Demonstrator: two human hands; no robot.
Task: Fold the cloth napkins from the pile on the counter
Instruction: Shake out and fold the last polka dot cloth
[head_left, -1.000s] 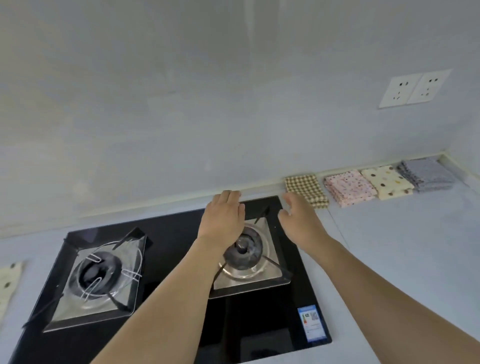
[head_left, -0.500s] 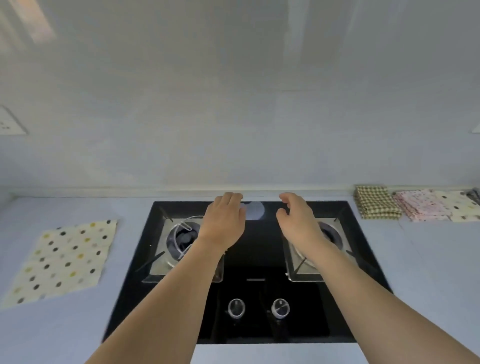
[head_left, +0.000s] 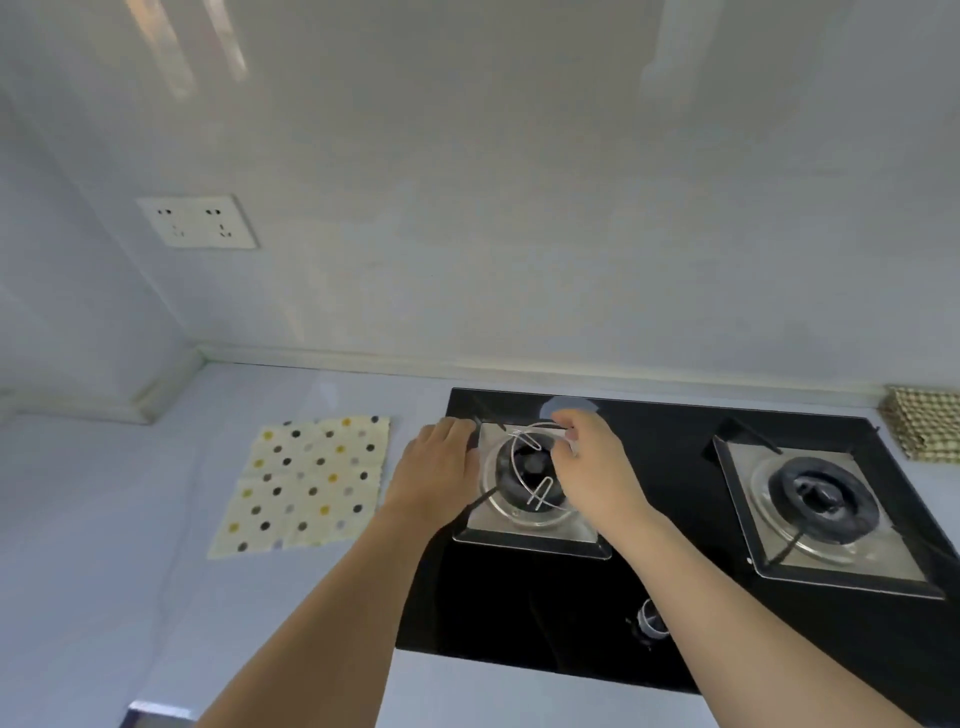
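Note:
A cream napkin with dark and yellow dots (head_left: 306, 483) lies spread flat on the counter, left of the hob. My left hand (head_left: 439, 470) hovers palm down, fingers relaxed, between that napkin and the left burner, holding nothing. My right hand (head_left: 592, 467) hangs over the left burner (head_left: 530, 478) with fingers loosely curled and nothing in it. A folded checked brown napkin (head_left: 927, 423) shows at the far right edge, against the wall.
A black glass hob (head_left: 665, 431) with two burners fills the middle and right; the right burner (head_left: 821, 499) has a dark cap. A knob (head_left: 649, 618) sits near the hob's front. A double wall socket (head_left: 197, 222) is at upper left. The pale counter (head_left: 104, 545) meets a corner at left.
My view has swung left: the folded napkins slid off to the right and the dotted napkin came nearer the middle. Both hands moved left, from over the hob's middle to the left burner.

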